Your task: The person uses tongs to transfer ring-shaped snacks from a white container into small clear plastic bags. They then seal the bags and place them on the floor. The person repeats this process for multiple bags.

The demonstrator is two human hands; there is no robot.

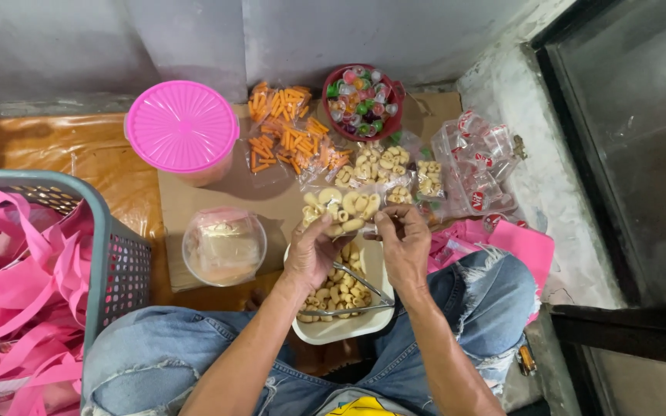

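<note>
Your left hand (314,250) and right hand (404,245) both grip 1 clear snack packet (341,209) above the white tub (344,327).

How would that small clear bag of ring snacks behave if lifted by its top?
The clear bag of ring snacks, held between the left hand and right hand, probably sags: the thin film looks floppy. Likely light, since the puffed pieces look airy. The pieces seem brittle and may crush under tight fingers.

I sit on a brown floor (55,146) against a grey wall (194,38); dark glass door (634,139) at right.
</note>
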